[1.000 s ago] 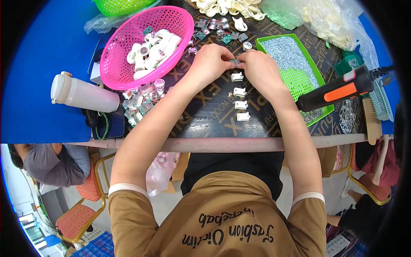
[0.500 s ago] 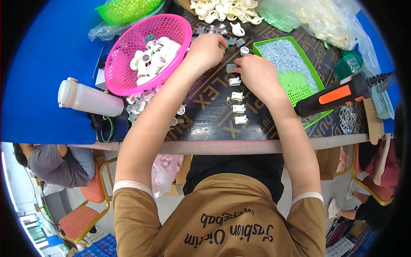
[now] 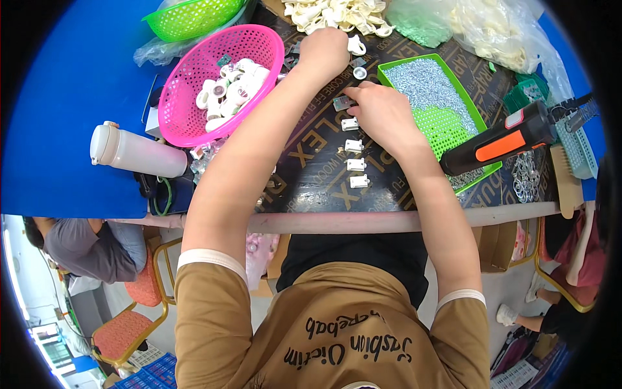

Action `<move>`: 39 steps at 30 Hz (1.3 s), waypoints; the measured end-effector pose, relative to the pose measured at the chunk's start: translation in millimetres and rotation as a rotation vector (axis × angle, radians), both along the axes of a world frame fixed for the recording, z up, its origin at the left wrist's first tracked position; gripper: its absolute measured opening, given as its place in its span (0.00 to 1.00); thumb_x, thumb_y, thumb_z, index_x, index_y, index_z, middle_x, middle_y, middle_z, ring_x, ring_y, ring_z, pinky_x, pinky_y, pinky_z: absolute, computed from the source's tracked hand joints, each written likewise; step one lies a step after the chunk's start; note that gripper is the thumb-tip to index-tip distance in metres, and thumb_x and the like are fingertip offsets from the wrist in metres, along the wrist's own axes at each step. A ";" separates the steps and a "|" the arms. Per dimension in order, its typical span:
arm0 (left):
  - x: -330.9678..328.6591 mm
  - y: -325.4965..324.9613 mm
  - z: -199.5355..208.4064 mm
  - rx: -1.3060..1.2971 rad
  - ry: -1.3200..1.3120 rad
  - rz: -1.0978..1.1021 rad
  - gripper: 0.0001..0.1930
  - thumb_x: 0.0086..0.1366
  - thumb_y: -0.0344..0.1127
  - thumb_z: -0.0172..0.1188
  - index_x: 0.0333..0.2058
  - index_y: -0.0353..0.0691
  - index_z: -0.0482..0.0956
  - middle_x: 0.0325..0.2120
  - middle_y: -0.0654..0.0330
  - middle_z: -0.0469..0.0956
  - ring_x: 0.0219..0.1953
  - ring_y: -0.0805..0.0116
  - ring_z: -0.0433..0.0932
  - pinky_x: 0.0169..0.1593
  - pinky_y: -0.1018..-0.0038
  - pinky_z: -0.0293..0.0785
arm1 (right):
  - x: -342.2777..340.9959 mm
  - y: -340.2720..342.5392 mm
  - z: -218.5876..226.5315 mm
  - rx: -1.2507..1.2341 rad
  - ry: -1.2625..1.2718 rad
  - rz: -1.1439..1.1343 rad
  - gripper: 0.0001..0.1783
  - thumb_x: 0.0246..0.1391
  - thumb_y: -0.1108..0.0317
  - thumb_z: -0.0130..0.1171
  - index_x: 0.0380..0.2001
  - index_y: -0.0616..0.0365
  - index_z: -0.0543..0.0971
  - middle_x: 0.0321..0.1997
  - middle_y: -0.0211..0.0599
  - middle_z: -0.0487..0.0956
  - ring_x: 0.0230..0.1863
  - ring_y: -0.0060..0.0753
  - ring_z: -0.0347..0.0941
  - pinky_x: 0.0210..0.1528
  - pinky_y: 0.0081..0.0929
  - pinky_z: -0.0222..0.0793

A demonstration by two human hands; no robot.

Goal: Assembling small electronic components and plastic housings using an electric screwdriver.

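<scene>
On the dark tabletop, my right hand [image 3: 386,115] pinches the edge of a small circuit board [image 3: 341,103]. Below it runs a column of several small white plastic housings [image 3: 356,165]. A round white piece [image 3: 360,73] lies just beyond the right fingertips. My left hand [image 3: 326,53] reaches farther out and looks closed, its fingertips hidden behind its back; whatever it holds does not show. Close to it are a cream ring-shaped part [image 3: 356,45] and a few small boards [image 3: 289,62] partly covered by the wrist.
Left of my arm, a pink basket [image 3: 280,48] contains white parts, with a pale bottle [image 3: 139,150] nearby. A green tray [image 3: 484,120] of tiny metal pieces stands right, a black-and-orange handheld tool [image 3: 502,144] across its corner. Cream parts [image 3: 334,16] are heaped at the back.
My left hand has moved farther away and slightly right, toward the cream parts, and its fingers have gone out of sight. My right hand stays by the board, which has shifted slightly left.
</scene>
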State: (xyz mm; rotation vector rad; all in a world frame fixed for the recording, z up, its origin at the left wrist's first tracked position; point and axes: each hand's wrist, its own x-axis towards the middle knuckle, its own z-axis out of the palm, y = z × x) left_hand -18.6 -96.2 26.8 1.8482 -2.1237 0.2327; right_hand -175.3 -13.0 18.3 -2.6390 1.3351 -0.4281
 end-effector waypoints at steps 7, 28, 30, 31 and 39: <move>7.6 33.5 82.8 -0.159 0.404 0.011 0.12 0.56 0.38 0.60 0.28 0.34 0.85 0.24 0.48 0.83 0.29 0.57 0.83 0.39 0.61 0.78 | -5.0 3.9 1.3 -0.023 -0.044 0.001 0.16 0.51 0.67 0.61 0.46 0.53 0.82 0.45 0.38 0.80 0.46 0.46 0.77 0.48 0.40 0.73; -1.1 229.2 64.2 -0.631 0.146 -0.604 0.12 0.45 0.29 0.64 0.31 0.36 0.80 0.32 0.60 0.78 0.31 0.64 0.79 0.35 0.68 0.76 | -41.0 111.8 59.9 0.936 -1.318 0.340 0.14 0.59 0.74 0.61 0.46 0.60 0.70 0.47 0.33 0.73 0.48 0.22 0.71 0.51 0.22 0.70; -3.8 234.2 65.7 -0.619 0.161 -0.629 0.13 0.41 0.29 0.64 0.30 0.36 0.83 0.32 0.58 0.79 0.30 0.60 0.79 0.32 0.67 0.75 | -42.9 113.4 46.7 1.245 -1.511 0.395 0.17 0.56 0.75 0.63 0.46 0.58 0.68 0.48 0.32 0.70 0.47 0.24 0.71 0.51 0.24 0.70; -2.9 234.4 67.1 -0.612 0.116 -0.645 0.14 0.40 0.31 0.63 0.30 0.36 0.83 0.32 0.58 0.78 0.30 0.61 0.79 0.33 0.67 0.75 | -43.2 114.1 46.5 1.246 -1.513 0.388 0.17 0.56 0.75 0.63 0.46 0.58 0.68 0.48 0.32 0.70 0.47 0.24 0.71 0.51 0.24 0.70; 3.9 233.2 50.4 -0.598 -0.030 -0.761 0.16 0.38 0.34 0.60 0.30 0.34 0.82 0.31 0.59 0.78 0.31 0.65 0.78 0.34 0.69 0.75 | -44.5 120.0 53.0 1.015 -1.055 0.138 0.13 0.53 0.75 0.65 0.42 0.61 0.76 0.36 0.23 0.70 0.24 0.14 0.63 0.26 0.14 0.59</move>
